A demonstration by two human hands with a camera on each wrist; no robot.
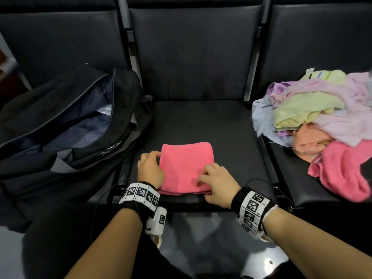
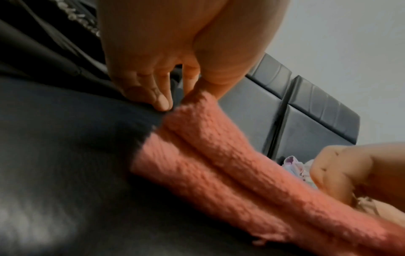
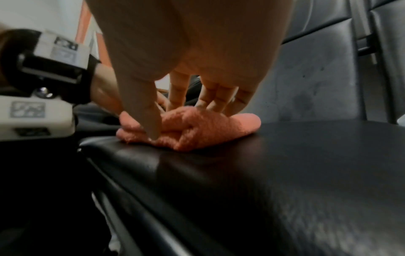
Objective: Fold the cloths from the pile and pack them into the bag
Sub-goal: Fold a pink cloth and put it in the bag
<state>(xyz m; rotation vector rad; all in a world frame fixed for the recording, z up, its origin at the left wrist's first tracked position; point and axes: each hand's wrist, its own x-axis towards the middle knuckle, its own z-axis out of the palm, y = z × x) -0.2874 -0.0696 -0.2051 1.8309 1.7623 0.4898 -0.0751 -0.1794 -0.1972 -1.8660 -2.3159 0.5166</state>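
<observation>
A folded pink cloth (image 1: 187,158) lies flat near the front of the middle black seat (image 1: 201,121). My left hand (image 1: 158,158) is at its left edge. In the left wrist view that hand (image 2: 175,97) pinches the corner of the pink cloth (image 2: 219,164) between thumb and forefinger, while its other fingers touch the seat. My right hand (image 1: 203,180) rests on the near right corner. In the right wrist view this hand (image 3: 181,121) has straight fingers on top of the cloth (image 3: 219,128) and the thumb against its near edge. An open black bag (image 1: 70,121) sits on the left seat.
A loose pile of cloths (image 1: 322,117) in pink, green, lilac and orange covers the right seat, with one pink cloth (image 1: 342,172) hanging toward its front edge. Metal bars (image 1: 267,150) separate the seats. Seat backs rise behind.
</observation>
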